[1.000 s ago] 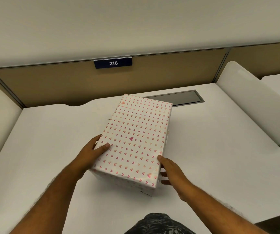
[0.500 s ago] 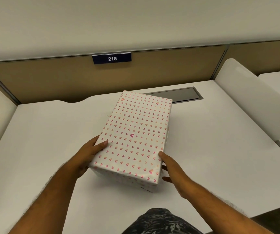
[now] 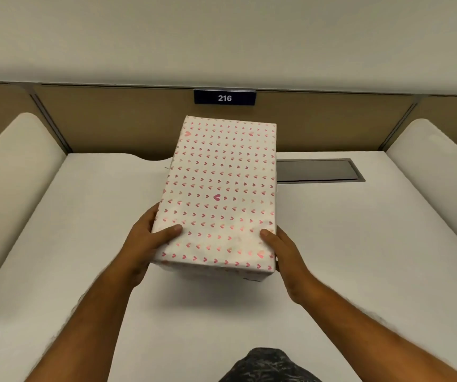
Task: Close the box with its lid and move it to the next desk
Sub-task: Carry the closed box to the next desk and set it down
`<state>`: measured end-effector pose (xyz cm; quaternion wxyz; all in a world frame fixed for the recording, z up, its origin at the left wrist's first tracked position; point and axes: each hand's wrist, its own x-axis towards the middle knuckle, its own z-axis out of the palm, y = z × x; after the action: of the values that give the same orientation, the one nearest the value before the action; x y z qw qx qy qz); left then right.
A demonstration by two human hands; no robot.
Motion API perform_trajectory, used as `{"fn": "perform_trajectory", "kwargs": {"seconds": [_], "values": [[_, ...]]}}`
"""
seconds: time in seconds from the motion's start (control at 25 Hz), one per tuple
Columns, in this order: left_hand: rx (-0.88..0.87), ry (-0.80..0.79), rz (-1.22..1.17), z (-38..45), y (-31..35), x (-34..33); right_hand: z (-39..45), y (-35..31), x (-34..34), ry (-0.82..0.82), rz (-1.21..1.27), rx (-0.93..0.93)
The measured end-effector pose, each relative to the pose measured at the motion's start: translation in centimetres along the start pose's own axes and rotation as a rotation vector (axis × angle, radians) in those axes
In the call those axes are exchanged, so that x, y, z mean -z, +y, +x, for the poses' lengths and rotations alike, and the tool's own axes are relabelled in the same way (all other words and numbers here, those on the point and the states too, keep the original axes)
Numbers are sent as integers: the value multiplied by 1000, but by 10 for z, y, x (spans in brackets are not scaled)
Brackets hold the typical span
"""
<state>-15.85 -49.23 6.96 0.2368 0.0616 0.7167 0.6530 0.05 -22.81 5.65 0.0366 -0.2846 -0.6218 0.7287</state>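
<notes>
A white box (image 3: pixel 219 194) printed with small pink hearts has its lid on and hangs raised above the white desk (image 3: pixel 359 257), its near end closest to me. My left hand (image 3: pixel 144 244) grips its near left corner, thumb on the lid. My right hand (image 3: pixel 285 255) grips its near right corner, thumb on top, fingers hidden under the box. A soft shadow lies on the desk under the box.
White rounded dividers stand at the left (image 3: pixel 9 172) and right (image 3: pixel 437 177) of the desk. A tan back panel carries a dark plate reading 216 (image 3: pixel 224 97). A grey cable hatch (image 3: pixel 318 170) lies at the desk's back right.
The box has come up off the desk and turned straight toward the back panel. Both hands closed further around its near corners. The view has shifted so the desk sits centred.
</notes>
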Motion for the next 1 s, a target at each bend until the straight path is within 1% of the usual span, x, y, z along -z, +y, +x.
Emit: {"fn": "perform_trajectory", "kwargs": {"seconds": [0.08, 0.2, 0.48, 0.6, 0.76, 0.84, 1.0], "values": [[-24, 81, 5, 9, 14, 25, 20, -17, -27, -48, -20, 16], [-24, 208, 17, 27, 32, 80, 52, -38, -81, -141, -51, 25], [52, 349, 63, 59, 44, 211, 118, -51, -212, -309, -132, 9], [120, 383, 65, 62, 39, 257, 138, -52, -263, -368, -163, -23], [195, 390, 49, 61, 28, 299, 153, -44, -310, -412, -163, -56], [217, 386, 109, 62, 22, 311, 155, -36, -324, -423, -150, -71], [251, 338, 326, 69, 10, 323, 156, -13, -333, -426, -147, -153]]}}
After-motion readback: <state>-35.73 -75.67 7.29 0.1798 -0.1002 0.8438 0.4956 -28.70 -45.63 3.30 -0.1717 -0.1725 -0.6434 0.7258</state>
